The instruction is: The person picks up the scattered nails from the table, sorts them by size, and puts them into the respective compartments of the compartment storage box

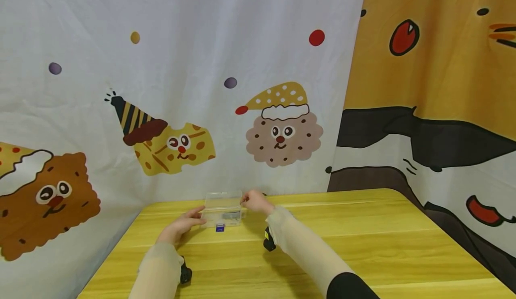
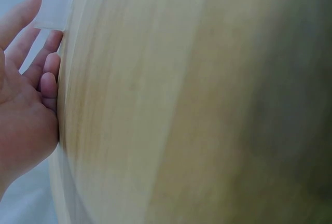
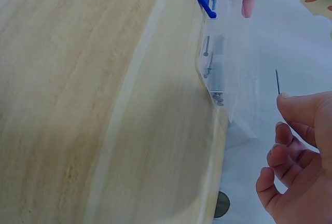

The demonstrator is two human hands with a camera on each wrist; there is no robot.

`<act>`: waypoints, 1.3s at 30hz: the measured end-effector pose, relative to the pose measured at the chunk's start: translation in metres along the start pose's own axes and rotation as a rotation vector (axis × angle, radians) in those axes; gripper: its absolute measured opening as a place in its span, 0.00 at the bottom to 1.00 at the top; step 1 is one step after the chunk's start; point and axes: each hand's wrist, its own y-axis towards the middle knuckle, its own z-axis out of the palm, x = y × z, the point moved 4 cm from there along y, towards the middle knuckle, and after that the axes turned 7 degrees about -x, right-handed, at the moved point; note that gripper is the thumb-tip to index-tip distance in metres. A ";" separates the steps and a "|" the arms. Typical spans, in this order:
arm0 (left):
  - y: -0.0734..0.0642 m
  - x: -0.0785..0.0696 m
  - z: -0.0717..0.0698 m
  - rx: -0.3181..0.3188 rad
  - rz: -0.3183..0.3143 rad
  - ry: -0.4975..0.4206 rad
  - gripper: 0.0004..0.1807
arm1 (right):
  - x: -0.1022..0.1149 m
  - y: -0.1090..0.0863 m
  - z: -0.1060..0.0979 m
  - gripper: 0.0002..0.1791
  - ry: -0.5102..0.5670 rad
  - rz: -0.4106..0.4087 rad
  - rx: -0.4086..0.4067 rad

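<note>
A clear plastic box (image 1: 208, 220) with a blue latch (image 1: 220, 228) stands near the table's far edge, its transparent lid (image 1: 223, 199) raised at the back. Several nails (image 3: 208, 64) lie inside, seen through the wall in the right wrist view. My left hand (image 1: 183, 225) rests against the box's left end, thumb and forefinger extended, the other fingers partly bent in the left wrist view. Beyond the box's right end, my right hand (image 3: 303, 156) pinches a thin nail (image 3: 277, 81) between thumb and forefinger, point upward in that view. Its head is hidden by the fingers.
The wooden table (image 1: 363, 232) extends in front of the box and to both sides. Close behind its far edge hangs a white cloth (image 1: 181, 66) printed with cartoon figures. A small black device (image 1: 269, 240) is under the right wrist, another (image 1: 186, 272) by the left.
</note>
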 end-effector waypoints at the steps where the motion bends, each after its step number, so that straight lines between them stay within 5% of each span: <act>1: 0.000 0.000 0.000 0.000 0.000 0.001 0.38 | 0.000 0.000 0.001 0.06 0.000 0.001 0.002; 39: 0.001 0.000 0.000 -0.006 0.006 0.005 0.38 | 0.008 -0.006 0.026 0.06 -0.081 -0.007 0.036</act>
